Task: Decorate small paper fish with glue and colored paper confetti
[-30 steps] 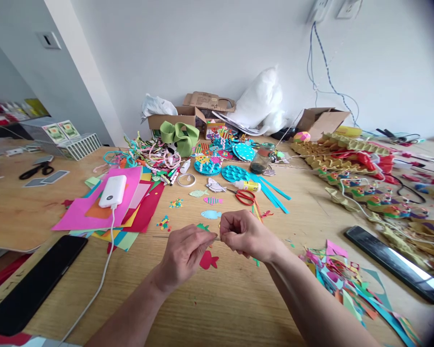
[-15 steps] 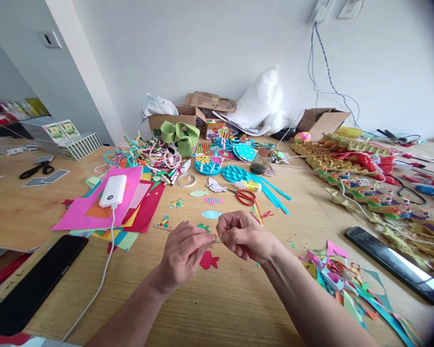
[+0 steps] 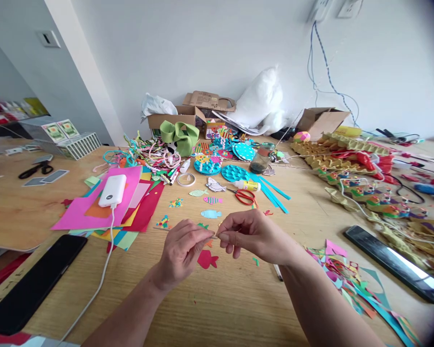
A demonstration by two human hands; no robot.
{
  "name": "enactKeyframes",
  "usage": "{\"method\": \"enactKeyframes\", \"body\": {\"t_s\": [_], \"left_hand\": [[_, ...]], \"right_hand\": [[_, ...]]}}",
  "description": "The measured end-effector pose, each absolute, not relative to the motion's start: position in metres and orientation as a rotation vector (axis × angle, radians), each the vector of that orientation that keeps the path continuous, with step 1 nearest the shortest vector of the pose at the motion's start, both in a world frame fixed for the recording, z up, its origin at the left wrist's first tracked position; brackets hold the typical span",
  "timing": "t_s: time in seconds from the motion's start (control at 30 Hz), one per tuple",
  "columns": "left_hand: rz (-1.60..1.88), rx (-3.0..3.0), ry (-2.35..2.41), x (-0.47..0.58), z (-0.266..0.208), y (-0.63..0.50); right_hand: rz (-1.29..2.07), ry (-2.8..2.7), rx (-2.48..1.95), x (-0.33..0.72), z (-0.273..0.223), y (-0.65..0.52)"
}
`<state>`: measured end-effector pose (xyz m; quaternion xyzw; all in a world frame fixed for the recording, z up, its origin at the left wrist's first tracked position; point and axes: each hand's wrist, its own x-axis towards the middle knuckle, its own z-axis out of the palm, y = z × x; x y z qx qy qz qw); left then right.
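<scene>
My left hand (image 3: 183, 248) is closed, thumb and forefinger pinching a thin greyish strand or stick (image 3: 160, 228) that sticks out to the left behind the knuckles. My right hand (image 3: 251, 236) is closed too, its thumb and fingertip pinching the strand's other end; whether it is string or wire I cannot tell. The fingertips nearly meet above the table. Just below them lies a red paper fish (image 3: 207, 259), with a green fish (image 3: 202, 225) partly hidden by my left hand. Beyond are a blue paper fish (image 3: 210, 214) and a striped pink fish (image 3: 213, 200).
Red-handled scissors (image 3: 246, 196) and a glue bottle (image 3: 248, 185) lie past my right hand. Coloured paper sheets with a power bank (image 3: 112, 190) are left; phones (image 3: 34, 284) flank both sides. Paper scraps (image 3: 342, 274) sit right, a glass jar (image 3: 262, 158) behind.
My right hand has turned and shifted slightly right, its fingers straighter, uncovering a pen under the forearm and an orange piece between the hands. My left hand stays nearly in place.
</scene>
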<state>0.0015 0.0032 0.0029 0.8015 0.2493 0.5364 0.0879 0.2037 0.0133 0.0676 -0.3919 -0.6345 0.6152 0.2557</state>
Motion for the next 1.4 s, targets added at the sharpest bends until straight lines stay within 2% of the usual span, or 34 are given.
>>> {"method": "enactKeyframes", "body": {"t_s": [0.13,0.33,0.53,0.77,1.03,1.17,1.4], "left_hand": [[1.579,2.398,0.719,0.003,0.003,0.003],[1.528,2.368,0.69,0.006,-0.001,0.003],[1.501,2.346,0.708,0.006,0.0,0.002],[1.6,2.373,0.71,0.006,0.002,0.0],[1.674,2.351,0.763,0.002,0.004,0.001],[1.675,2.364,0.775,0.001,0.004,0.002],[1.647,2.391,0.757,0.002,0.001,0.001]], "right_hand": [[1.551,-1.836,-1.111,0.205,0.071,0.008],[1.033,-2.214,-1.287,0.202,0.082,-0.003],[0.775,-2.268,-1.342,0.194,0.079,-0.008],[1.072,-2.073,-1.374,0.191,0.075,-0.005],[1.575,-1.769,-1.172,0.194,0.069,0.005],[1.614,-1.757,-1.129,0.196,0.071,0.006],[1.478,-1.859,-1.185,0.197,0.071,0.002]]}}
